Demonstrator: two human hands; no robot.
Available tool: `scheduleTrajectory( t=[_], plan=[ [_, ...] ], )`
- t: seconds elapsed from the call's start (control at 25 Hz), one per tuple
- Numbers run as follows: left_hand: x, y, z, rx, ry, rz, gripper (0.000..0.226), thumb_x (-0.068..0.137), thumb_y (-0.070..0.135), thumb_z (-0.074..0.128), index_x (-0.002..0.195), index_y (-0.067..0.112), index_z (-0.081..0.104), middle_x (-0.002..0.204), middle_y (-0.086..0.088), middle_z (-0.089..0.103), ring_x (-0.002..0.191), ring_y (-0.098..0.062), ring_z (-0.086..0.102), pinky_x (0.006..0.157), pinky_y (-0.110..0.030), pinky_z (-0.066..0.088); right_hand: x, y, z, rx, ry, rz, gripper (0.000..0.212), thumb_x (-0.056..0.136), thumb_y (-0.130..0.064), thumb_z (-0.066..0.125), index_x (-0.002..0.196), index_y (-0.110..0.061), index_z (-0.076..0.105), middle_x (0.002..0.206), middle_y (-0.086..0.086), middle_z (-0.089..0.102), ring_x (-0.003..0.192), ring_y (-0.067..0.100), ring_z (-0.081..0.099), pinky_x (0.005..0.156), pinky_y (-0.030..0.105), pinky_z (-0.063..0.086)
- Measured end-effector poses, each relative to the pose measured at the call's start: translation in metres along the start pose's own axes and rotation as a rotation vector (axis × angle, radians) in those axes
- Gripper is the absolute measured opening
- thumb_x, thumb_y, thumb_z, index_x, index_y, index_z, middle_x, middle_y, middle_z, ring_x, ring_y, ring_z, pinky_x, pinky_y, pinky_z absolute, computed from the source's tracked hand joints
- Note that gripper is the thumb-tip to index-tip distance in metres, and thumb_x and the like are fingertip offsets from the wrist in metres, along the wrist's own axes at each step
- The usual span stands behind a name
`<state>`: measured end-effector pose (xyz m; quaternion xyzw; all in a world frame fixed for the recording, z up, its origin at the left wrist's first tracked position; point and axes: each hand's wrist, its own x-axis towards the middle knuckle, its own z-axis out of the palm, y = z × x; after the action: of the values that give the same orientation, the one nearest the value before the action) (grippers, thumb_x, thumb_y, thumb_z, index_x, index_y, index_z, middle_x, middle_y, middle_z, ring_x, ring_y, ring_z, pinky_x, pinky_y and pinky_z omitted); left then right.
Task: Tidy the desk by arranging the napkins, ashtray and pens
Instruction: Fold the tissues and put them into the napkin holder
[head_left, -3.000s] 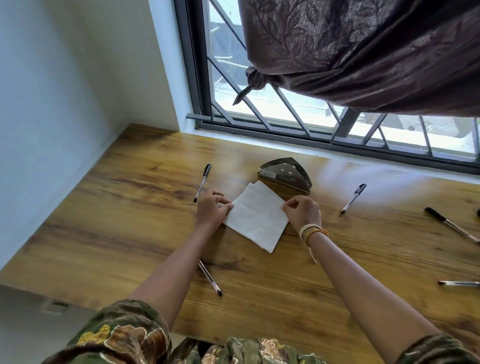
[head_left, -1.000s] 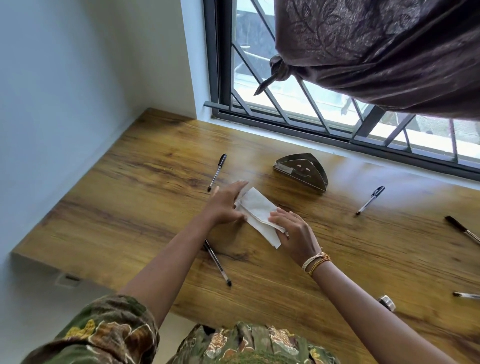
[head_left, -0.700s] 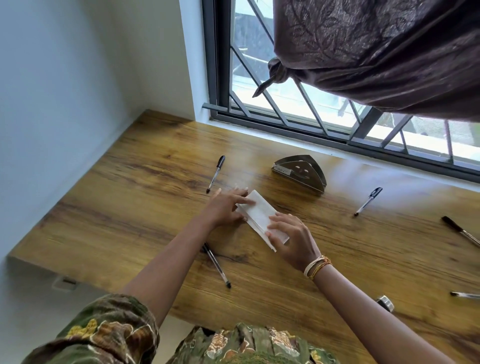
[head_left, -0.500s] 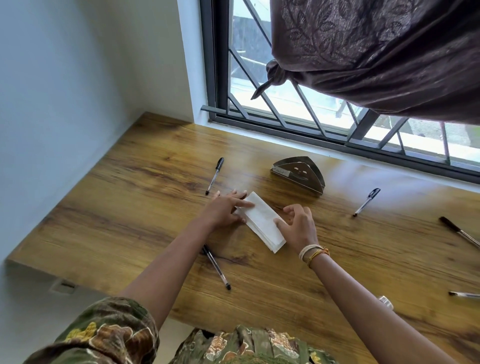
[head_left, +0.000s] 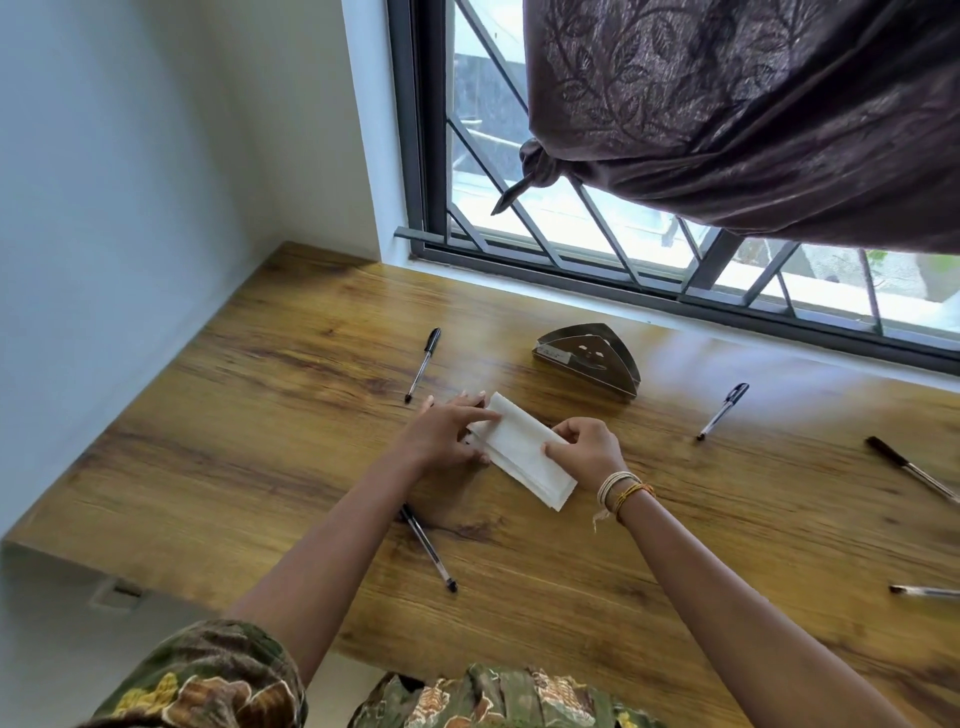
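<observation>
A white napkin (head_left: 524, 453), folded into a narrow strip, lies on the wooden desk (head_left: 260, 441). My left hand (head_left: 447, 431) pinches its far left end. My right hand (head_left: 584, 452) grips its right side, fingers curled over the edge. Behind them stands an empty metal triangular napkin holder (head_left: 589, 358). Several black pens lie scattered: one (head_left: 423, 364) at the back left, one (head_left: 428, 545) under my left forearm, one (head_left: 723, 410) right of the holder. The ashtray is out of view.
Two more pens lie at the right edge, one (head_left: 909, 467) farther back and one (head_left: 924, 591) nearer. A barred window (head_left: 571, 218) and a knotted brown curtain (head_left: 727, 114) rise behind the desk. A white wall (head_left: 130, 208) borders the left side.
The napkin went from an open square to a folded narrow strip. My right hand folded it over, pressed it flat, then shifted to grip its right side. The left hand stayed at its left end.
</observation>
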<state>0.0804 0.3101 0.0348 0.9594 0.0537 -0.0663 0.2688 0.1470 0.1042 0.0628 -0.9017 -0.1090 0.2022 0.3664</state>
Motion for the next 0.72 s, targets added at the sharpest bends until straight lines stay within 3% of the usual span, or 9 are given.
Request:
scheduleTrajectory(
  t=[0.16,0.28,0.36,0.44,0.56,0.6,0.72],
  plan=[
    [0.001,0.001,0.0,-0.07,0.03,0.034,0.054,0.07,0.039,0.08,0.121,0.036,0.064,0.152,0.007,0.037,0.142,-0.01,0.031,0.117,-0.056,0.012,0.009,0.009,-0.017,-0.126,-0.22,0.012,0.006,0.083,-0.015,0.066,0.088,-0.014,0.069,0.081,-0.004,0.063,0.079,0.012,0.059,0.056,0.016,0.041],
    [0.007,0.006,-0.003,-0.283,0.137,0.007,0.03,0.076,0.039,0.076,0.103,0.027,0.074,0.141,0.001,0.053,0.13,-0.015,0.049,0.106,-0.041,0.042,0.012,0.018,-0.023,-0.173,-0.24,-0.003,0.002,0.08,-0.019,0.069,0.08,-0.017,0.068,0.081,-0.002,0.067,0.08,0.014,0.061,0.057,0.016,0.043],
    [0.015,0.013,-0.006,-0.283,0.206,0.0,0.019,0.082,0.032,0.072,0.098,0.021,0.076,0.134,-0.002,0.06,0.12,-0.018,0.058,0.095,-0.031,0.048,0.015,0.021,-0.026,-0.139,-0.164,-0.015,0.011,0.078,-0.027,0.073,0.081,-0.018,0.066,0.081,-0.002,0.066,0.078,0.013,0.06,0.058,0.016,0.043],
    [0.026,0.022,-0.012,-0.244,0.233,0.004,0.021,0.085,0.029,0.069,0.102,0.018,0.074,0.127,-0.003,0.065,0.112,-0.019,0.064,0.088,-0.025,0.047,0.024,0.022,-0.032,-0.108,0.104,-0.067,0.024,0.075,-0.034,0.077,0.083,-0.018,0.06,0.083,0.0,0.062,0.078,0.016,0.059,0.06,0.02,0.044],
    [0.053,0.038,-0.02,-0.233,0.271,0.003,0.031,0.087,0.026,0.068,0.115,0.013,0.069,0.121,-0.006,0.068,0.112,-0.021,0.064,0.091,-0.026,0.046,0.051,0.02,-0.055,-0.11,0.514,-0.057,0.049,0.069,-0.032,0.081,0.1,-0.011,0.05,0.098,0.009,0.056,0.088,0.024,0.055,0.07,0.026,0.041],
    [0.063,0.045,-0.023,-0.24,0.281,0.0,0.035,0.087,0.025,0.068,0.12,0.012,0.066,0.123,-0.008,0.067,0.114,-0.022,0.062,0.094,-0.028,0.046,0.061,0.019,-0.063,-0.112,0.532,-0.051,0.059,0.067,-0.03,0.083,0.11,-0.008,0.047,0.107,0.012,0.054,0.097,0.027,0.055,0.078,0.028,0.043],
    [0.089,0.063,-0.028,-0.263,0.274,-0.015,0.048,0.087,0.021,0.068,0.132,0.009,0.057,0.131,-0.013,0.061,0.12,-0.028,0.058,0.098,-0.034,0.046,0.087,0.019,-0.079,-0.141,0.309,-0.067,0.073,0.069,-0.023,0.083,0.13,-0.007,0.046,0.127,0.017,0.055,0.117,0.03,0.053,0.096,0.034,0.044]
  ],
)
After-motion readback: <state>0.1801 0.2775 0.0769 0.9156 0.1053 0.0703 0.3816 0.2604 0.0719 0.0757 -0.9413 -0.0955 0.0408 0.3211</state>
